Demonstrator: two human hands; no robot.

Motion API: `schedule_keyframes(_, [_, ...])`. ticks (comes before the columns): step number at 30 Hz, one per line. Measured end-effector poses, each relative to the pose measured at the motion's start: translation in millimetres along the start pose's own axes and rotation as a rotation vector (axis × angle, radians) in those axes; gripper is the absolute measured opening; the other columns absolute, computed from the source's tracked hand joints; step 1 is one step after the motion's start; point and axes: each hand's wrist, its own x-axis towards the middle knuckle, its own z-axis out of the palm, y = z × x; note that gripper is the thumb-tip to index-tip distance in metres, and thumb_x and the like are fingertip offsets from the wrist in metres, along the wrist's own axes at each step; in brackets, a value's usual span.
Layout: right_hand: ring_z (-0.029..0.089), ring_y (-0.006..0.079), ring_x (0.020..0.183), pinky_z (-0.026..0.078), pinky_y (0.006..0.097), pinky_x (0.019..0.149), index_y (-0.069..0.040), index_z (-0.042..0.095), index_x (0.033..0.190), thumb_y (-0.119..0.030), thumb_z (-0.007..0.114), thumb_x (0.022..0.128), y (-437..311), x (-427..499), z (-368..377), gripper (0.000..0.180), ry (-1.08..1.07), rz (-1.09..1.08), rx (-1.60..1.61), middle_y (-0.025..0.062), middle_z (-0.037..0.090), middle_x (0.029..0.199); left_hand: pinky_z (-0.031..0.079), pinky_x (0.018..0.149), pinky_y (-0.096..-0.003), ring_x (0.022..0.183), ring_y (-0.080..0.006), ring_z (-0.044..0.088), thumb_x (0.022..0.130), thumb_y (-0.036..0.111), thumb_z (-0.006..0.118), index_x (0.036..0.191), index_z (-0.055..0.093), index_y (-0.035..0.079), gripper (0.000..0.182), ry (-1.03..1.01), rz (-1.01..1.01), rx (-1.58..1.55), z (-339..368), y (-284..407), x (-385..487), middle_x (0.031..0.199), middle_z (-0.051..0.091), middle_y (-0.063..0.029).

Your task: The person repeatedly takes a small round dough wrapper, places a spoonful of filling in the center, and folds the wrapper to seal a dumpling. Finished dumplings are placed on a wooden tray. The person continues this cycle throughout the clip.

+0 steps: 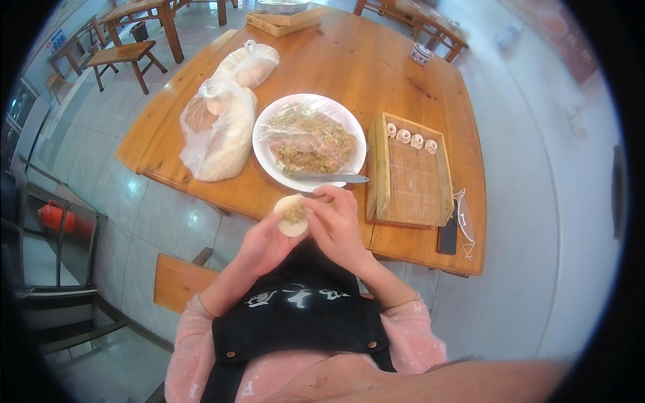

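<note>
A round dough wrapper [285, 230] with a mound of minced filling [294, 213] on it is held between my two hands, in front of the table's near edge. My left hand [267, 242] supports its left and lower side. My right hand [338, 226] pinches its right edge with thumb and fingers. Just beyond lies a white plate [262, 161] of minced filling, partly under plastic film, with a grey flat spreader [327, 178] across its near rim. To the right, a wooden tray [418, 186] with a slatted base holds several folded dumplings [416, 141] in a row at its far end.
Plastic bags of round wrappers [221, 131] lie left of the plate on the wooden table [363, 60]. A dark phone [447, 234] and a white mask [466, 216] are right of the tray. Farther off stand a lidded patterned pot [421, 54] and stacked wooden trays [282, 24].
</note>
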Motion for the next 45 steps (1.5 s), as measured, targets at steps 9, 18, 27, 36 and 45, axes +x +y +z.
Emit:
schedule_keyframes(9, [0.054, 0.0225, 0.086, 0.035, 0.0392, 0.084, -0.009, 0.067, 0.092, -0.007, 0.065, 0.076, 1, -1, -4, 0.016, -0.01, -0.019, -0.076, 0.0022, 0.059, 0.09, 0.032, 0.109, -0.0408, 0.128, -0.0233, 0.041, 0.1, 0.019, 0.034, 0.136, 0.035, 0.0, 0.041, -0.046, -0.019, 0.049, 1, -9, 6, 0.137, 0.042, -0.0126])
schedule_keyframes(18, [0.057, 0.0221, 0.086, 0.033, 0.0414, 0.096, -0.009, 0.066, 0.094, -0.005, 0.063, 0.078, 8, -1, -16, 0.017, -0.05, -0.083, -0.082, 0.0028, 0.061, 0.089, 0.034, 0.108, -0.0402, 0.127, -0.0236, 0.043, 0.1, 0.018, 0.036, 0.136, 0.036, -0.001, 0.041, -0.013, -0.054, 0.021, 5, -10, 7, 0.135, 0.044, -0.0131])
schedule_keyframes(27, [0.056, 0.0236, 0.096, 0.039, 0.0451, 0.094, -0.011, 0.064, 0.099, -0.004, 0.068, 0.072, 27, -27, -28, 0.028, -0.035, -0.226, 0.088, 0.006, 0.059, 0.1, 0.033, 0.109, -0.0388, 0.129, -0.0248, 0.041, 0.1, 0.018, 0.035, 0.136, 0.035, -0.002, 0.041, -0.07, -0.113, 0.018, 13, -7, 8, 0.14, 0.041, -0.0163])
schedule_keyframes(36, [0.054, 0.02, 0.097, 0.037, 0.0449, 0.096, -0.015, 0.066, 0.095, -0.011, 0.071, 0.069, 38, -37, -24, 0.027, 0.01, -0.505, -0.133, 0.0012, 0.057, 0.103, 0.034, 0.107, -0.0383, 0.127, -0.0237, 0.043, 0.1, 0.02, 0.033, 0.136, 0.036, -0.001, 0.042, -0.08, -0.176, 0.085, 21, -16, 7, 0.139, 0.043, -0.0141])
schedule_keyframes(45, [0.055, 0.0252, 0.11, 0.03, 0.0492, 0.102, -0.011, 0.064, 0.088, -0.007, 0.073, 0.072, 34, -44, -35, 0.019, 0.127, -0.23, 0.298, 0.0047, 0.06, 0.111, 0.038, 0.102, -0.0367, 0.12, -0.0201, 0.048, 0.099, 0.022, 0.038, 0.135, 0.038, 0.004, 0.04, -0.046, -0.177, 0.184, 35, -38, 7, 0.131, 0.048, -0.0096])
